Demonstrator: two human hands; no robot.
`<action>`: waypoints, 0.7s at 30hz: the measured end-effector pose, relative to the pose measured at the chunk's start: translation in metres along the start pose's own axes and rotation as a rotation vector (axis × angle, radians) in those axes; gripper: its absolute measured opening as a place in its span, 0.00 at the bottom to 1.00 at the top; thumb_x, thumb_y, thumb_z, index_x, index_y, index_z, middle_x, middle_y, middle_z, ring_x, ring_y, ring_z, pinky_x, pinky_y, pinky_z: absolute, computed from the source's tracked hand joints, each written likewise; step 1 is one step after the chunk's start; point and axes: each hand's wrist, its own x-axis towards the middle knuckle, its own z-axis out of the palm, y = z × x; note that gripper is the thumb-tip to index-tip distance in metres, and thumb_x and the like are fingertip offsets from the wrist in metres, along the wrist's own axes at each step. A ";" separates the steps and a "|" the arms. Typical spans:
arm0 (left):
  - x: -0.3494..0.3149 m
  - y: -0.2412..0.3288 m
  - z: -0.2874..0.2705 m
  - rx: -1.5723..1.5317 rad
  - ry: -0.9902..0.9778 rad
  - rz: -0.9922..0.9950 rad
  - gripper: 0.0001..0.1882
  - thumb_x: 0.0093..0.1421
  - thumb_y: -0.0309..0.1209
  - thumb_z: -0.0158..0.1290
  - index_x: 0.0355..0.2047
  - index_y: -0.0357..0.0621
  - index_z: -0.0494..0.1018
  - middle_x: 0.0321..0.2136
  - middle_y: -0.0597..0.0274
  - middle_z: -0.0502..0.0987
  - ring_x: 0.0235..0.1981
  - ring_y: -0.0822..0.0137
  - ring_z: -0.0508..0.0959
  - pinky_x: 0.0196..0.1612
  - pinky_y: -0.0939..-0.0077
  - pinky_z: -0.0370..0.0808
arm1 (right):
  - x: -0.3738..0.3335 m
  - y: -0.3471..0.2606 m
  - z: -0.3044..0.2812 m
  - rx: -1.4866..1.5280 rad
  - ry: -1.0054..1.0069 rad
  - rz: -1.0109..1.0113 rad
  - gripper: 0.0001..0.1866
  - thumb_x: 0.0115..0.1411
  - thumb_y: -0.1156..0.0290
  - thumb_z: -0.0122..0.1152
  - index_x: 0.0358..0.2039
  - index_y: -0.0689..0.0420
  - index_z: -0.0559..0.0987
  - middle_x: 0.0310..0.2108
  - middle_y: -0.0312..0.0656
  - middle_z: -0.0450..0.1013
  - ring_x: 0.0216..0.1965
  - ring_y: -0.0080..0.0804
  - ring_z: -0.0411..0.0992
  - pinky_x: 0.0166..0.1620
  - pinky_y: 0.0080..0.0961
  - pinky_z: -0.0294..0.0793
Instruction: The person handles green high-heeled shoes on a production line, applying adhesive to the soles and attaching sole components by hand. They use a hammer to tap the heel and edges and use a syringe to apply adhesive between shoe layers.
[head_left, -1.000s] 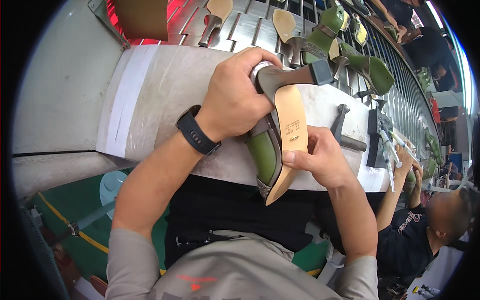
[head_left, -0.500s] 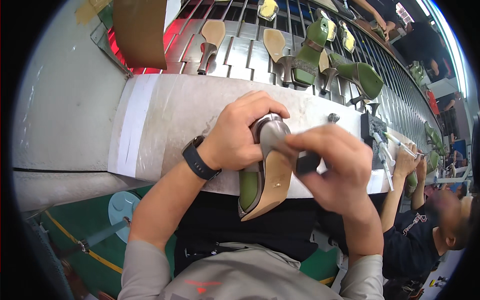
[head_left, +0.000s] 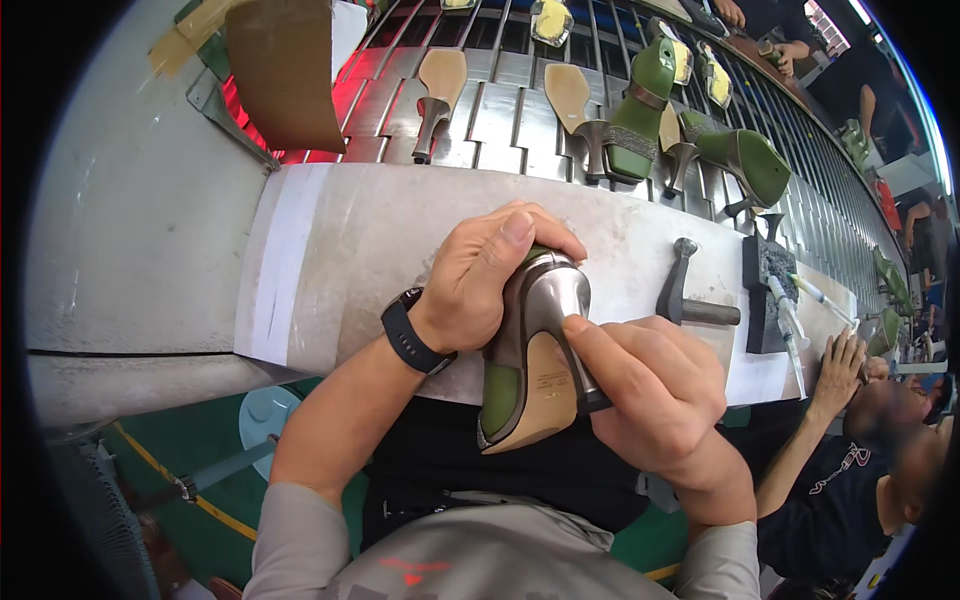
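Note:
A green high-heeled shoe (head_left: 503, 398) is held over the bench's near edge, its tan sole (head_left: 548, 395) facing up and its toe toward me. Its polished silver-grey heel (head_left: 555, 300) also faces upward. My left hand (head_left: 480, 275) wraps round the back of the shoe from the left, fingers over the heel seat and thumb raised along it. From the right, my right hand (head_left: 655, 390) is closed at the slim part of the heel, its index fingertip pressed on the metal. Its thumb is hidden behind the heel.
A hammer (head_left: 700, 312) lies on the pale bench (head_left: 400, 220) to the right. Beside it, a dark block (head_left: 765, 290) has syringes (head_left: 785, 315) on it. Beyond, a slatted metal conveyor (head_left: 490, 120) carries green shoes and tan soles with heels. A co-worker's hand (head_left: 840, 370) is at far right.
My right hand has moved down along the heel and slowed, with its blur gone. My left thumb has lifted to the back of the shoe. The hammer, mostly hidden before, now shows fully.

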 end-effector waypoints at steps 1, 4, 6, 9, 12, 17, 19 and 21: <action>0.001 0.000 0.000 0.004 -0.003 -0.003 0.34 0.79 0.46 0.31 0.41 0.31 0.81 0.39 0.47 0.81 0.42 0.59 0.79 0.50 0.66 0.75 | 0.001 0.000 0.001 0.003 0.005 0.003 0.23 0.42 0.82 0.68 0.44 0.69 0.85 0.30 0.43 0.78 0.22 0.30 0.73 0.25 0.25 0.73; 0.002 0.002 -0.001 0.034 -0.012 0.019 0.35 0.80 0.47 0.29 0.40 0.32 0.81 0.38 0.48 0.81 0.41 0.60 0.79 0.50 0.66 0.75 | 0.003 0.001 0.004 0.011 -0.013 0.031 0.23 0.42 0.81 0.68 0.43 0.69 0.85 0.29 0.42 0.77 0.23 0.30 0.73 0.25 0.26 0.73; 0.001 0.002 -0.001 0.046 -0.013 0.028 0.35 0.80 0.48 0.30 0.40 0.32 0.81 0.38 0.47 0.81 0.41 0.60 0.79 0.50 0.66 0.75 | 0.001 0.002 0.006 0.025 0.004 0.030 0.23 0.42 0.81 0.67 0.43 0.69 0.85 0.29 0.42 0.77 0.23 0.30 0.74 0.25 0.26 0.73; 0.001 0.003 -0.004 0.055 -0.016 0.018 0.36 0.80 0.48 0.29 0.40 0.32 0.81 0.38 0.48 0.81 0.40 0.60 0.79 0.49 0.66 0.75 | 0.003 0.003 0.009 0.023 0.007 0.028 0.23 0.42 0.80 0.67 0.43 0.69 0.85 0.29 0.42 0.77 0.23 0.31 0.74 0.25 0.27 0.73; 0.000 0.002 -0.004 0.053 -0.013 0.022 0.36 0.80 0.49 0.30 0.40 0.32 0.81 0.38 0.48 0.81 0.40 0.60 0.79 0.49 0.66 0.75 | -0.001 0.004 0.014 0.032 0.022 0.002 0.22 0.42 0.79 0.67 0.42 0.69 0.85 0.29 0.42 0.77 0.23 0.32 0.74 0.25 0.27 0.73; -0.003 0.003 -0.008 0.046 -0.003 0.010 0.34 0.80 0.49 0.33 0.40 0.32 0.81 0.38 0.48 0.81 0.41 0.61 0.79 0.49 0.66 0.75 | 0.003 0.004 0.018 0.059 0.025 -0.007 0.23 0.42 0.79 0.67 0.43 0.70 0.84 0.29 0.42 0.76 0.24 0.32 0.75 0.26 0.28 0.74; -0.003 0.004 -0.011 0.054 -0.010 0.005 0.34 0.80 0.49 0.35 0.40 0.31 0.81 0.38 0.49 0.81 0.41 0.62 0.79 0.49 0.67 0.75 | 0.004 0.005 0.020 0.060 0.007 0.000 0.24 0.41 0.79 0.67 0.43 0.70 0.84 0.29 0.42 0.76 0.25 0.33 0.75 0.27 0.28 0.74; 0.001 0.005 -0.014 0.063 -0.040 -0.024 0.29 0.77 0.47 0.41 0.39 0.31 0.80 0.38 0.49 0.81 0.42 0.62 0.79 0.50 0.67 0.74 | 0.006 0.011 0.027 0.024 0.030 -0.050 0.24 0.42 0.78 0.68 0.43 0.69 0.84 0.30 0.41 0.76 0.26 0.32 0.75 0.29 0.29 0.75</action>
